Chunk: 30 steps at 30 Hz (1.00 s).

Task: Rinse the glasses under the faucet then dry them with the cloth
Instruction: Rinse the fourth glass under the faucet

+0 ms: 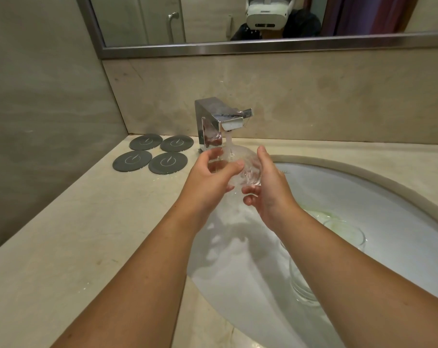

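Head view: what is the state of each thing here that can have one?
faucet: on, water running.
glass: held in the stream, wet.
left hand: grips the glass.
right hand: grips the glass.
other glasses: in the sink, no hand on them.
sink: wet.
coasters: four, flat on the counter, nothing on them.

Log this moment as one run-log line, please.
step: rinse | left hand, right hand: hold glass | faucet: running onto glass | sink: other glasses | cloth: unseen
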### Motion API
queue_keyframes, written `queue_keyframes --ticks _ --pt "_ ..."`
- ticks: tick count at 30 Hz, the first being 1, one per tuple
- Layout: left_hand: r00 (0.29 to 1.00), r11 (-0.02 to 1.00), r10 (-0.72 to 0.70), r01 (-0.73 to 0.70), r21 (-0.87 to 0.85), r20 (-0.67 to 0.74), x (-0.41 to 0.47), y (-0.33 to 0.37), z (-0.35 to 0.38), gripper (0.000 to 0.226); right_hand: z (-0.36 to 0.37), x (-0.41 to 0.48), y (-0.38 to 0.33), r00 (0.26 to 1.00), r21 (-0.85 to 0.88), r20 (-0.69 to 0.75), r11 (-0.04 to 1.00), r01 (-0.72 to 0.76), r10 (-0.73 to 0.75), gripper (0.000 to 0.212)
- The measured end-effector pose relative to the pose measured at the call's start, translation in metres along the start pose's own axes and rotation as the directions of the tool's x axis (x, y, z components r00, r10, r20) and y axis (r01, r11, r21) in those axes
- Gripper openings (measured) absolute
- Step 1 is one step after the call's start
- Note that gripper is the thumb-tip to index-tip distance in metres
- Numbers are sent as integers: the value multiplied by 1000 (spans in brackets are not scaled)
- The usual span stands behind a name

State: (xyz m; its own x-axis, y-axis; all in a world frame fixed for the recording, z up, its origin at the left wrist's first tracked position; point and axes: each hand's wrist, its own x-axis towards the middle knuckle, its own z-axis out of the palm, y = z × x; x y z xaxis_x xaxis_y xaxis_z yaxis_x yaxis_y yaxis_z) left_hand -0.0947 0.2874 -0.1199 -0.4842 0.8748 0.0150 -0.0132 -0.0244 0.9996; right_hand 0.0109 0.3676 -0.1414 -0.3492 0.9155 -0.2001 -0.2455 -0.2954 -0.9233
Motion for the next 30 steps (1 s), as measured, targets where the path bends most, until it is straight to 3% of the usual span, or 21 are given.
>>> queue_keyframes --ticks 7,11,16,19,22,25,30 --pt "995 998 -68 68 1 66 1 -3 2 90 0 -2 -3 990 48 -66 991 125 -122 18" --pt "989 989 -145 144 39 34 -3 -2 4 96 1 -8 -5 967 -65 -73 969 239 -243 23" --pt "984 982 -180 179 -65 1 -3 3 2 38 1 -8 0 945 -104 -32 942 320 -325 29" --pt "986 984 -164 164 -67 1 -3 4 1 38 1 -6 2 942 -111 -42 938 327 -334 28" --pt "994 991 -111 110 -73 -1 -1 3 1 56 1 -4 1 953 -84 -49 952 293 -297 33" --pt "999 999 -45 45 -17 -20 -2 4 1 85 2 -2 0 984 -79 -38 982 169 -173 49" --pt "998 983 52 -54 176 20 -6 5 -1 90 1 -2 0 1000 -45 9 999 3 -2 47"
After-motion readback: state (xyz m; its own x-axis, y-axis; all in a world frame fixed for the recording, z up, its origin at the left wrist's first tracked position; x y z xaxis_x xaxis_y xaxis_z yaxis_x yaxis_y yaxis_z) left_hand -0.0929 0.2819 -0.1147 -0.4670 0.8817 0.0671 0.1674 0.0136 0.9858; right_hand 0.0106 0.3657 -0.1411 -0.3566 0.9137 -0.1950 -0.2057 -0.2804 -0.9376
